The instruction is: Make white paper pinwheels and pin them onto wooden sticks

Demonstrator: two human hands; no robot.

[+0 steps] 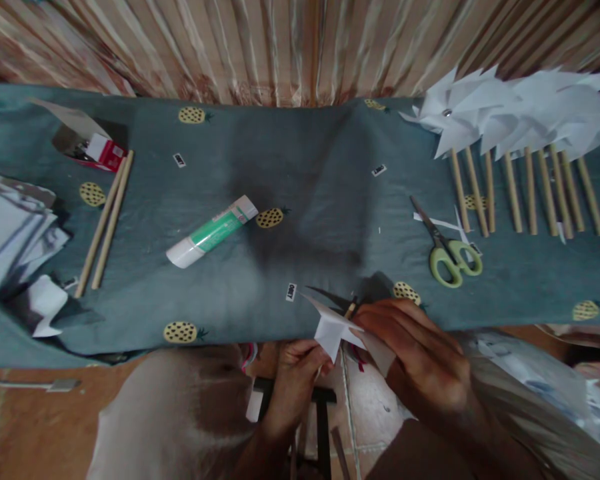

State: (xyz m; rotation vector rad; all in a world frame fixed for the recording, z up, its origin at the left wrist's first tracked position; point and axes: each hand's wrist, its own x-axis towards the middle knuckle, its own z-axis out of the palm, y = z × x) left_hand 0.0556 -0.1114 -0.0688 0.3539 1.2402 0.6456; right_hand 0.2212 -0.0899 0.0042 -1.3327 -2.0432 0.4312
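Observation:
At the near edge of the cloth-covered table, my left hand point(295, 373) is closed round the lower part of a thin wooden stick whose tip point(350, 309) shows above. My right hand point(415, 353) pinches the folded white paper pinwheel point(333, 327) against the top of that stick. Both hands hold this one piece just over the table's front edge, with my knees below.
A grey-green pineapple-print cloth point(300, 200) covers the table. On it lie a green glue stick point(213, 231), green-handled scissors point(447, 250), two loose sticks point(105, 223), a small red box point(103, 152), stacked paper point(10, 227) at left, and several finished pinwheels on sticks point(520, 153) at right.

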